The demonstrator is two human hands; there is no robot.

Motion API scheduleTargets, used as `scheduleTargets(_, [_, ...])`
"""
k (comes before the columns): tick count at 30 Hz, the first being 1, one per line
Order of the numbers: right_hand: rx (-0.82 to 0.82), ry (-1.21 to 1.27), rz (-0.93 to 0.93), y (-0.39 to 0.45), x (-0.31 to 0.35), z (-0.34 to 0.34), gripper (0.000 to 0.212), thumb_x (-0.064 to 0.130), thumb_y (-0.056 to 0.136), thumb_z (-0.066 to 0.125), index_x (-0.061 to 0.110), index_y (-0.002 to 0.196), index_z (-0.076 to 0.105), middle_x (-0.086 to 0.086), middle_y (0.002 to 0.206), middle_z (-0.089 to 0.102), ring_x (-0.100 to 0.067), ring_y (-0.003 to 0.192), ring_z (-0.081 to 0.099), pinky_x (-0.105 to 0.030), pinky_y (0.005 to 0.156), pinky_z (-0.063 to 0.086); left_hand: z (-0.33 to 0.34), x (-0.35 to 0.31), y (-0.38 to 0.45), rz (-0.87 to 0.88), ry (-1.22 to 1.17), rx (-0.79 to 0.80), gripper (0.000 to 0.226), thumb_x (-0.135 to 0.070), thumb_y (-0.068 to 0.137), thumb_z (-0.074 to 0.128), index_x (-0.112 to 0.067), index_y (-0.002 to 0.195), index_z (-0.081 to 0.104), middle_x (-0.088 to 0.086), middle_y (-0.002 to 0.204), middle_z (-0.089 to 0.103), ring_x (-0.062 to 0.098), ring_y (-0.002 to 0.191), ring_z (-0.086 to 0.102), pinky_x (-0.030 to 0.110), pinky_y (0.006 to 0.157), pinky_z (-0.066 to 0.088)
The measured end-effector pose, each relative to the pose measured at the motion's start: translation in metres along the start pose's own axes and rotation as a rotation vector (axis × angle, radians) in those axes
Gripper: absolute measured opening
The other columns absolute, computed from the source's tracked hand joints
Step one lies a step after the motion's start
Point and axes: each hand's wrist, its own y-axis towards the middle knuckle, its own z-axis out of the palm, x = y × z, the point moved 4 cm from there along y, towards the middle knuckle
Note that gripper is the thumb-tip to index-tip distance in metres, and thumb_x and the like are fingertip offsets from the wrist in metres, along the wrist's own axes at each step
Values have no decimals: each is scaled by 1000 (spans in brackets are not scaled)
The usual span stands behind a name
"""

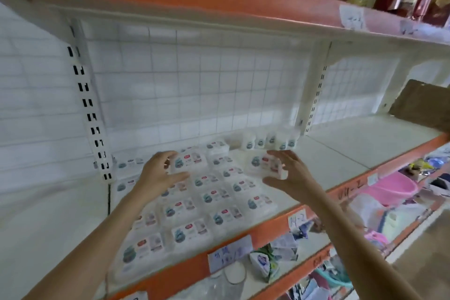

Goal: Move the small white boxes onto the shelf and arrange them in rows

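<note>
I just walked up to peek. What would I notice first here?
Two bare arms reach in, the left hand and right hand each on a small white box. Under them, white boxes lie in rows on the shelf, and a pink basin glows lower right.

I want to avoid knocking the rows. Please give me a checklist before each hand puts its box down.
1. Left hand holds a box: ok, fingers curl around it.
2. Right hand holds a box: ok, though blurred.
3. Free shelf space to the right of the rows: ok.
4. Flat boxes already lie in rows: ok, roughly straight.
5. Upright boxes at the back stay standing: ok.
6. Exact gap under the held boxes: cannot tell, blurred.
</note>
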Motion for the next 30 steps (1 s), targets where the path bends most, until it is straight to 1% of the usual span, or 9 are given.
scheduleTargets(4, [143,45,-108,68,-22,21,68,29,72,77,20,132,46,-2,129,44,-21,120,41,-37,102,37,6,2,19,-101,65,-54,71,-36,72,76,-12,132,46,3,133,47,17,116,47,22,91,35])
scheduleTargets(9, [371,102,-177,123,-35,55,68,30,76,74,21,135,42,0,130,40,-18,119,40,-26,96,34,24,-1,28,-230,117,-77,75,-37,73,75,-12,135,42,5,133,46,17,115,46,21,90,34])
scheduleTargets(13, [458,210,-186,147,-40,82,67,27,74,76,20,133,45,0,128,41,-20,122,40,-33,103,35,45,-7,26,-329,116,-103,80,-37,73,75,-12,140,37,4,140,42,16,123,44,22,96,33])
scheduleTargets(15, [504,243,-196,154,-43,94,68,24,73,77,20,133,44,-2,130,39,-23,125,38,-35,104,36,52,-10,24,-357,134,-108,80,-34,75,74,-11,140,35,5,141,42,15,120,46,21,94,34])
scheduleTargets(17, [544,275,-220,159,-46,103,68,21,71,78,21,131,45,-1,123,37,-25,123,39,-34,102,37,57,-10,24,-376,148,-117,78,-32,77,73,-10,141,34,6,140,43,16,118,46,22,94,35])
scheduleTargets(22, [544,326,-263,168,-48,112,68,19,72,78,20,131,44,0,123,29,-27,120,39,-42,104,38,64,-10,21,-420,135,-161,76,-30,79,71,-14,142,31,5,145,32,19,127,41,29,105,34])
scheduleTargets(25, [513,386,-256,167,-48,113,63,16,70,79,20,124,47,-2,121,32,-22,110,44,-34,97,43,68,-8,20,-415,148,-184,72,-29,79,70,-12,140,35,8,141,36,21,124,43,37,106,37])
scheduleTargets(28, [505,436,-236,163,-48,115,50,14,69,79,21,111,51,-3,118,35,-17,102,45,-24,89,41,71,-7,21,-407,164,-187,67,-29,81,69,-10,138,39,8,137,39,19,122,44,32,104,37])
scheduleTargets(30, [499,483,-214,160,-47,116,47,12,69,78,20,107,52,-2,117,35,-15,99,46,-22,88,41,72,-6,23,-401,174,-190,66,-28,81,69,-11,138,40,7,136,40,18,121,44,28,103,36])
